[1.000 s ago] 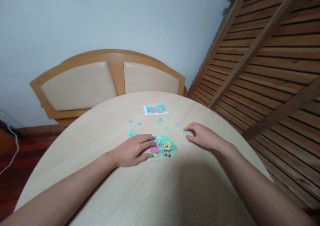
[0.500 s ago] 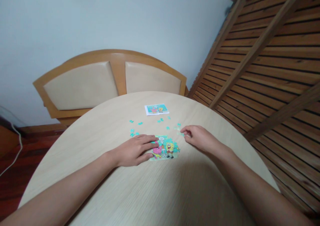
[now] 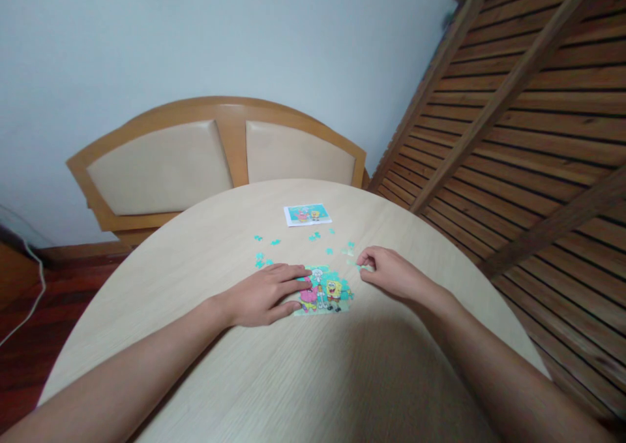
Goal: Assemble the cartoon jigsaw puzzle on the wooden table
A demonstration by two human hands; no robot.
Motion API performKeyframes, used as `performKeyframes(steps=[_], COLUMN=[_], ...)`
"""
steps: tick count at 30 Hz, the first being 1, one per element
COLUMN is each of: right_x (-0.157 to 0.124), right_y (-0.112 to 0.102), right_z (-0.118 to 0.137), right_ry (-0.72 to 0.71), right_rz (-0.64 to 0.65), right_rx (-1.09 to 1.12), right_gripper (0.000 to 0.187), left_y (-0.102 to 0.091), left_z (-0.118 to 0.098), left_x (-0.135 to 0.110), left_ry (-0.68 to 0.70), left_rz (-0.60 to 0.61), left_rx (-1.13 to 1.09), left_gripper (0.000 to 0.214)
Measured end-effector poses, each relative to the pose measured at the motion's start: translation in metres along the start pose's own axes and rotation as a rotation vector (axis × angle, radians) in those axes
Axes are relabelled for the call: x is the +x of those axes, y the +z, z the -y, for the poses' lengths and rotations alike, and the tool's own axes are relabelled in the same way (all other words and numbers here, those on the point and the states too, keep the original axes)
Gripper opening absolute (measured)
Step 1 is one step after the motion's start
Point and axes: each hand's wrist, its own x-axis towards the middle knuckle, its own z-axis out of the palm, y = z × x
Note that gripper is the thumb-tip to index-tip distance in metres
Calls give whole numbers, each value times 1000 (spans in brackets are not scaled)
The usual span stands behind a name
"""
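Observation:
A partly assembled jigsaw puzzle (image 3: 333, 293) with cartoon figures in pink, yellow and teal lies flat on the round table. My left hand (image 3: 268, 293) rests palm down with its fingers stretched over the puzzle's left part, hiding some of it. To the right of the puzzle, my right hand (image 3: 388, 272) has its fingers curled in a pinch. A small teal puzzle piece (image 3: 358, 267) shows at its fingertips, mostly covered. Just beyond those fingertips lie a few pale and teal loose pieces (image 3: 351, 244).
Several teal pieces (image 3: 259, 259) are scattered left of and behind the puzzle. Farther back lies a folded picture sheet (image 3: 308, 214) showing the same figures. Behind the pale wooden table (image 3: 274, 378) stands a padded headboard (image 3: 161, 169); a slatted wooden frame (image 3: 528, 123) leans at the right.
My right hand's fingers have drawn in slightly to a tighter pinch near the loose pieces, moving a little to the right. My left hand stays on the puzzle.

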Motion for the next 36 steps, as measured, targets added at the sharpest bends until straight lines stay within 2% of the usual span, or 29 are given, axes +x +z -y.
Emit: performKeyframes(steps=[6, 9, 11, 15, 23, 29, 33, 36], right_x=[-2, -2, -3, -5, -7, -7, -9, -10], right_y=[5, 16, 24, 39, 47, 53, 49, 46], right_z=[20, 38, 51, 67, 74, 75, 70, 67], right_ry=[-74, -105, -108, -106, -133, -190, -400, -543], right_rz=[-5, -68, -54, -25, -59, -82, -77, -8], right_rx=[264, 501, 651, 744, 710, 642, 380, 243], right_gripper=[21, 18, 21, 20, 18, 12, 26, 44], left_y=[1, 4, 7, 11, 14, 15, 10, 6], left_z=[-5, -11, -14, -17, -20, -18, -4, 9], left_x=[5, 11, 15, 18, 20, 19, 14, 9], left_ry=[-38, -148, -249, -354, -396, -403, -485, -574], left_rz=[-62, -160, -227, -333, -366, -348, -422, -480], left_rx=[-56, -115, -158, -251, -420, -410, -367, -369], left_gripper=[35, 27, 23, 21, 22, 17, 22, 27])
